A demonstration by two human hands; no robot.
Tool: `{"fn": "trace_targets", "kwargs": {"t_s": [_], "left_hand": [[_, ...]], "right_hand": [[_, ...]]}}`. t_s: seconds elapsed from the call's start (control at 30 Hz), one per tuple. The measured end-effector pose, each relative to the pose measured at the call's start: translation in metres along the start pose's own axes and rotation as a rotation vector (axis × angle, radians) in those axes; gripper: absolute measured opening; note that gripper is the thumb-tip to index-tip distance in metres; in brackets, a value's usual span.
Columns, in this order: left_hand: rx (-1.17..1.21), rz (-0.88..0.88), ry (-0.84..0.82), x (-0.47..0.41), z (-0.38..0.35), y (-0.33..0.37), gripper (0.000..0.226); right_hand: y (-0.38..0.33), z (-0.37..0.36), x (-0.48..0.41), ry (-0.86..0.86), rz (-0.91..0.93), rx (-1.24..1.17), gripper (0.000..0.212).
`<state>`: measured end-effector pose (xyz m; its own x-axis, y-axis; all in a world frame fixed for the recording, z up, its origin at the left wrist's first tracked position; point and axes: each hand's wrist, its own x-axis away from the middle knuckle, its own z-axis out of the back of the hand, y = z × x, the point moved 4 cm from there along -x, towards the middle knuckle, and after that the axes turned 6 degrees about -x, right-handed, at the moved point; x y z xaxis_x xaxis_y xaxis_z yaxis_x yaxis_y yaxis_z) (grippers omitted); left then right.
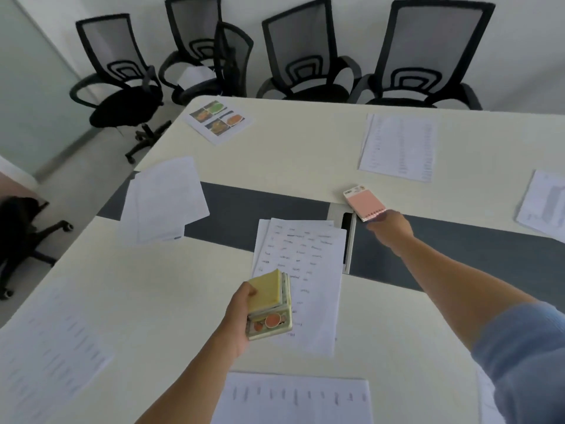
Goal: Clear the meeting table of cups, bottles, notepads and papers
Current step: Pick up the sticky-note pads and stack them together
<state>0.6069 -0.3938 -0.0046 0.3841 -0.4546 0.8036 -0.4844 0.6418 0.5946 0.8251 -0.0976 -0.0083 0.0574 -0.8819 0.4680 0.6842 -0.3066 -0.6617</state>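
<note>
My left hand (237, 319) grips a small stack of notepads (270, 304), a yellow one on top, above the cream meeting table (153, 301). My right hand (389, 228) reaches forward and holds the near edge of a pink notepad (363, 203) by the table's dark middle strip. The fingers are blurred. Paper sheets lie about the table: handwritten pages (301, 270) under my left hand, a loose pile (165, 200) at the left, a photo printout (218, 119) at the far corner, a printed list (400, 146) at the far right.
More sheets lie at the near edge (293, 399), near left (49, 347) and right edge (544, 203). A cable hatch (347, 240) sits in the grey strip. Black mesh chairs (308, 56) line the far wall, one holding paper (192, 75).
</note>
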Motion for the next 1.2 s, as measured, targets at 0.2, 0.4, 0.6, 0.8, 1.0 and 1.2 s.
{"fn": "trace_targets", "kwargs": {"t_s": [0.2,0.4,0.6,0.8,1.0,1.2], "left_hand": [[-0.009,0.094,-0.045,-0.063,0.006,-0.001,0.023],[0.041,0.114,-0.050,-0.085,0.012,-0.014,0.020],[0.081,0.120,-0.067,-0.086,0.013,-0.016,0.023],[0.100,0.110,-0.098,-0.078,0.007,-0.011,0.024],[0.118,0.089,-0.168,-0.046,-0.017,0.003,0.026],[0.053,0.001,-0.302,0.008,-0.050,0.021,0.028]], "right_hand": [[-0.036,-0.030,-0.080,0.114,0.050,0.249,0.073],[-0.038,-0.035,-0.118,0.271,0.130,0.482,0.076],[-0.053,-0.033,-0.126,-0.010,0.193,0.621,0.076],[-0.018,-0.007,-0.077,0.075,0.008,0.549,0.064],[0.016,0.018,0.003,0.066,0.040,0.205,0.020],[0.027,0.006,0.114,-0.254,-0.006,-0.167,0.022]]}}
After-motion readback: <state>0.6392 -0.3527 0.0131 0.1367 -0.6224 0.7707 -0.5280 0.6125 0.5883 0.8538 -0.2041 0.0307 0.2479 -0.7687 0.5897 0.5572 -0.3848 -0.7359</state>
